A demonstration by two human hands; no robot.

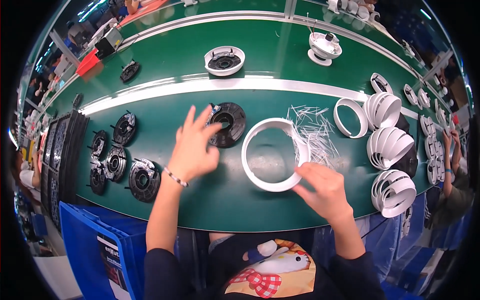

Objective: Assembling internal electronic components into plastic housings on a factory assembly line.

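My right hand (pixel 322 190) pinches the lower right rim of a white plastic ring (pixel 253 172), which stands over the green table in front of me. To its left, my left hand (pixel 194 145) is raised with the fingers spread. Just beyond those fingers lies a round black disc (pixel 234 131) with a small circuit board at its left edge; part of it is hidden by the hand. Behind the ring's right side is a loose pile of thin white strips (pixel 316 132).
Several black discs with boards (pixel 145 181) lie at the left, beside stacked black trays (pixel 60 155). Stacked white rings (pixel 393 192) stand at the right. A metal rail (pixel 280 85) crosses the table; beyond it sits a white housing (pixel 224 61). A blue bin (pixel 90 240) is at lower left.
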